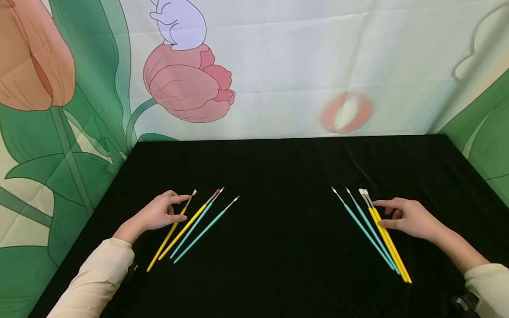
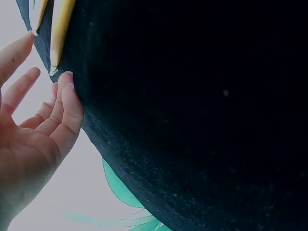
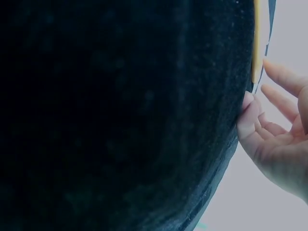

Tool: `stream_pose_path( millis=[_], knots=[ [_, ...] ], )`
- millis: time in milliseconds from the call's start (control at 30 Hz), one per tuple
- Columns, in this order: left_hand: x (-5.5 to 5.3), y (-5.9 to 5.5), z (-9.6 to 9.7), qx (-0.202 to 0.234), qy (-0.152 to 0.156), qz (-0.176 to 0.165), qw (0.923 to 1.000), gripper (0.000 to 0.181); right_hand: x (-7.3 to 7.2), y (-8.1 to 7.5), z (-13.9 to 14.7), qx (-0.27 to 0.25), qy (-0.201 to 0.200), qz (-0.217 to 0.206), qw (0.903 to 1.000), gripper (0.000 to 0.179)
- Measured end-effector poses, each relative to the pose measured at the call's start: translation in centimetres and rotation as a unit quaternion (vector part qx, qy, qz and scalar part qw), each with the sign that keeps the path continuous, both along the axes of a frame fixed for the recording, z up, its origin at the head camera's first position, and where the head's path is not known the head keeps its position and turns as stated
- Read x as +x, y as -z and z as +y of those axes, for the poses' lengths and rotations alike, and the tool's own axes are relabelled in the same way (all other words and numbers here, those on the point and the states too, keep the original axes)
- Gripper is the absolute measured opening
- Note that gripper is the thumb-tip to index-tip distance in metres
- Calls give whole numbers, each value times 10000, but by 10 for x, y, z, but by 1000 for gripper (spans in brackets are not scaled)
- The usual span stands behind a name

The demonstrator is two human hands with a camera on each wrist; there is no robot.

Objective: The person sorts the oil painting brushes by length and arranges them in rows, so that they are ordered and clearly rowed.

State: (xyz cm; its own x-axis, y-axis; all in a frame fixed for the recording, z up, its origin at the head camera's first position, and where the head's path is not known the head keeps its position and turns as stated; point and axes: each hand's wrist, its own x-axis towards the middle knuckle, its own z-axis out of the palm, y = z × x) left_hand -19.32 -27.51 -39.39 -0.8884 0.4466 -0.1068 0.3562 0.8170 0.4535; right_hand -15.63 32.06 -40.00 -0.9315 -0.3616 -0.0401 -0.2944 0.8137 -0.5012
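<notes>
In the head view my left hand [image 1: 161,212] reaches over the outermost yellow paintbrush [image 1: 162,245] on the left. Its index fingertip is right at the metal collar, and the thumb tip lies lower by the handle. Beside that brush lie a second yellow paintbrush [image 1: 181,232] and two teal paintbrushes [image 1: 208,231]. My right hand [image 1: 413,218] is at the outer side of two yellow paintbrushes [image 1: 391,250], index and thumb apart along the outer one. Left of these lie two teal paintbrushes [image 1: 363,230]. Both wrist views show loosely bent fingers near yellow handles.
All the brushes lie on a black cloth-covered table [image 1: 278,229], bristle ends pointing away from me. A printed curtain [image 1: 274,66] with tulips hangs behind the far edge. Dark wrist devices [image 1: 465,302] show by the sleeves.
</notes>
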Motion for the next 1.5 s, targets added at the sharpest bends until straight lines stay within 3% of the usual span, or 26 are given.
stream_pose_path(
  millis=[200,433,800,1033,1233,1500],
  knots=[
    [-2,1,-1,41,-39,-251,9997,57,0,-3,-2,-520,133,-839,9950,56],
    [-3,4,0,35,-11,-344,9994,53,-2,-4,-1,-645,157,-1222,9903,58],
    [-4,3,1,55,-1,-413,9991,52,-3,-4,-6,-336,69,-1100,9933,63],
    [-5,1,3,57,-94,-442,9990,50,-3,-6,-14,-233,216,-1086,9936,56],
    [-5,-2,3,28,15,-367,9993,48,-1,-5,-20,13,304,-1031,9942,58],
    [-11,-9,8,383,80,-299,9988,44,1,-10,-16,-391,398,-1286,9901,53]
  ],
)
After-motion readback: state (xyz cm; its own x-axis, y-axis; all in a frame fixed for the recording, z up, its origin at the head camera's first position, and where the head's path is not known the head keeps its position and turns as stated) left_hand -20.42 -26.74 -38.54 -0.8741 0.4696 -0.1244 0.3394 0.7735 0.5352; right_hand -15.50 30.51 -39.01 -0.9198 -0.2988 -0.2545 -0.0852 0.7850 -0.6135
